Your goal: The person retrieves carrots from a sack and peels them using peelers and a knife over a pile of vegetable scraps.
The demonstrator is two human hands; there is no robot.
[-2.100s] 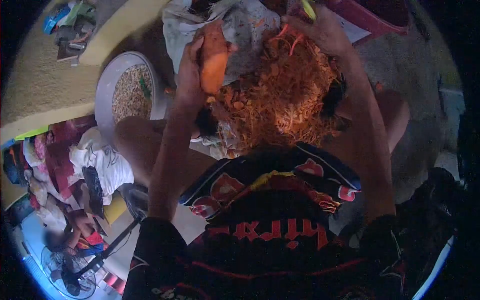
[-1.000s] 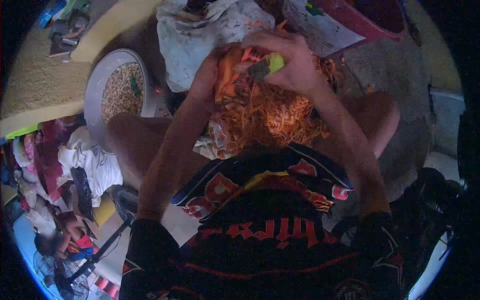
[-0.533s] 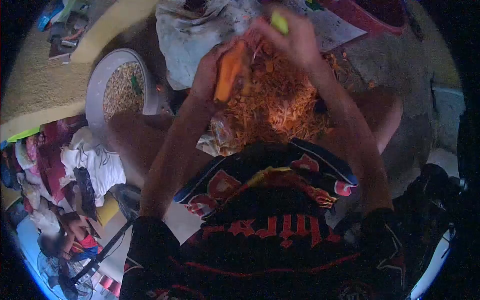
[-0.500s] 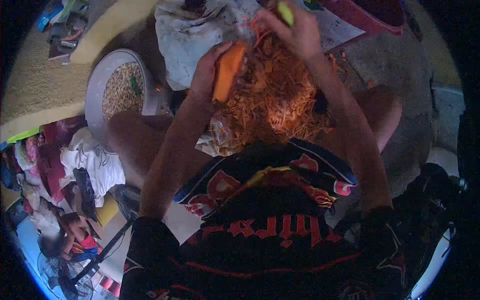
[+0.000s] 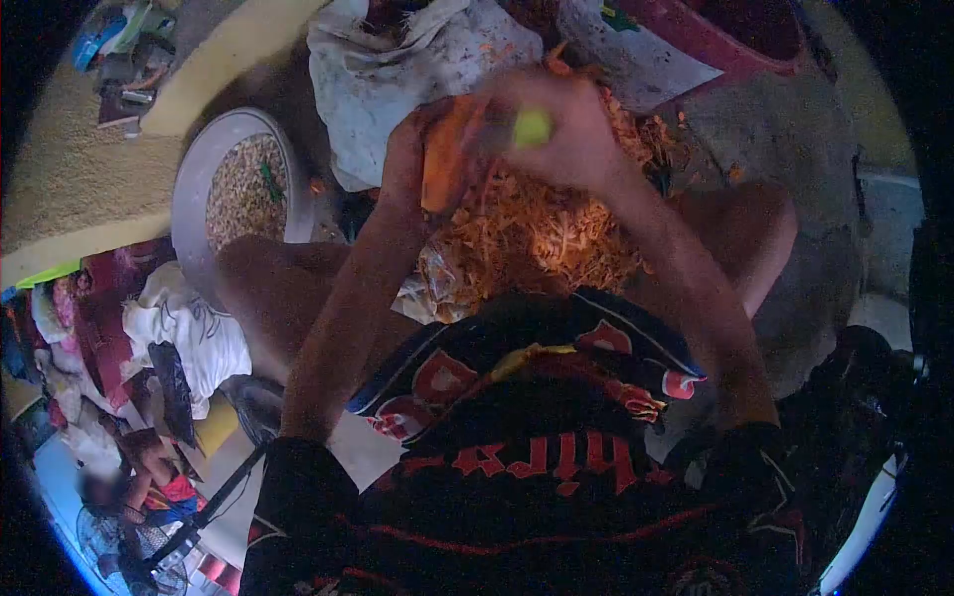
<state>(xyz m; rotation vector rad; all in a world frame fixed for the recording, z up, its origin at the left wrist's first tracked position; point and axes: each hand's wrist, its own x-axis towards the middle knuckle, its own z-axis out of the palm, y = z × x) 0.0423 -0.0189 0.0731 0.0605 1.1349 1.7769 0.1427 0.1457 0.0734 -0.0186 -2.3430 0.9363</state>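
My left hand (image 5: 403,154) is closed around a thick block of orange vegetable (image 5: 443,164), perhaps squash, held upright with a flat cut side showing. Close to it on the right, my right hand (image 5: 576,134) grips a tool with a yellow-green handle (image 5: 531,128). Motion blurs this hand, and the tool's working end cannot be made out. Below both hands lies a big heap of orange shreds (image 5: 556,233) between my legs. Some clear plastic (image 5: 437,273) sits at the heap's near left side.
A pale tub (image 5: 184,189) of beige pieces stands on the left. Behind the heap lies a whitish sack (image 5: 348,109); a dark red basin (image 5: 740,50) is at the back right. Clothes (image 5: 189,333) and another person (image 5: 154,467) are at the lower left.
My right hand has swept down and left from beyond the heap to beside the orange block. My left hand keeps its hold, nearly in place.
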